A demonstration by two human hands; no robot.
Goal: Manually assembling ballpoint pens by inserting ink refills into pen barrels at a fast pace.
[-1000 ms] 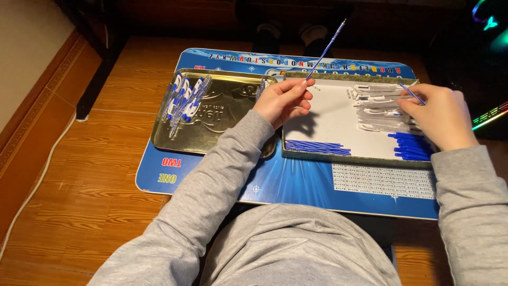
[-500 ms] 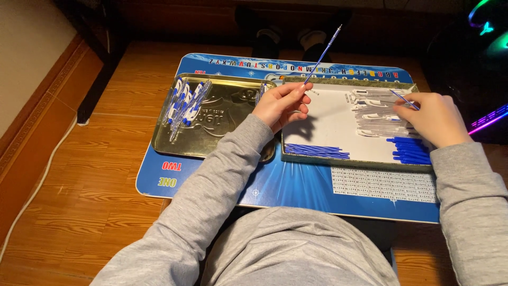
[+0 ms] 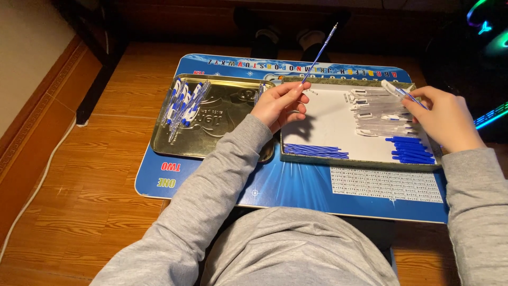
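Note:
My left hand (image 3: 279,104) pinches a thin blue pen refill (image 3: 320,52) that points up and away from me. My right hand (image 3: 443,117) holds a clear pen barrel with a white end (image 3: 392,88) over the right side of a white-lined tray (image 3: 328,127). Inside that tray lie a row of blue refills (image 3: 316,151) at the front left, several clear pen barrels (image 3: 377,112) in the middle and blue caps (image 3: 413,149) at the front right. Several finished blue-and-white pens (image 3: 182,103) lie in a gold metal tin lid (image 3: 217,132) on the left.
Both trays rest on a blue lap desk (image 3: 296,185) printed with letters, across my lap in grey clothing. A wooden floor (image 3: 79,185) surrounds it, with a white cable (image 3: 37,185) at the left and coloured lights (image 3: 489,21) at the upper right.
My right hand has lifted a clear barrel from the pile and drawn it back to the right. My left hand keeps the refill raised almost unchanged.

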